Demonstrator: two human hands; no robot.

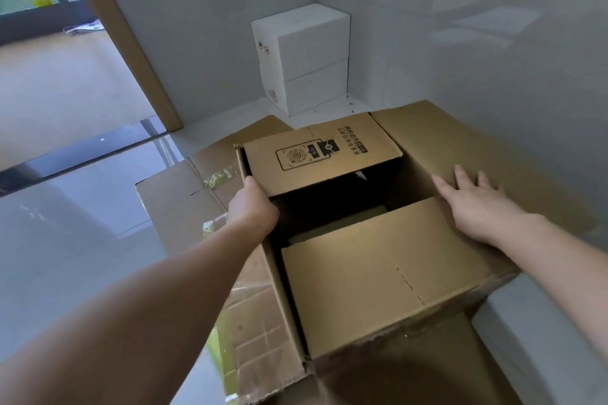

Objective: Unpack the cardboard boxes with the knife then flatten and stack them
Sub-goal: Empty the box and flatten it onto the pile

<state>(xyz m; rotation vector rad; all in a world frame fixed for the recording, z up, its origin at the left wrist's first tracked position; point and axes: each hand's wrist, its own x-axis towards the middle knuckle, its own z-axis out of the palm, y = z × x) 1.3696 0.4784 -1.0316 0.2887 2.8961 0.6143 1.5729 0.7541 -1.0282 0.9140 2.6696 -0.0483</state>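
— At the far-left corner of the opening, the brown cardboard box [378,273] is gripped by the left hand [253,207], whose fingers are curled over the edge of the printed far flap [322,151]. The box is set on the pale floor [82,223], close to the wall.

— And the other side?

— Across from that grip, the right hand [477,204] is laid flat, fingers straight, on the spread right flap [460,141]; nothing is pinched by it.

— How much has been done?

— The top is already opened, and the near flap [378,273] is folded partly inward. Whether anything is left inside cannot be told, since the interior is dark. No knife is seen. Flattening is judged not yet done, as the walls are standing.

— Beyond the grip?

— To its left, flat cardboard [177,194] with loose tape is lain on the floor, perhaps a stack already begun. Further back, two white boxes [306,59] are stacked in the corner.
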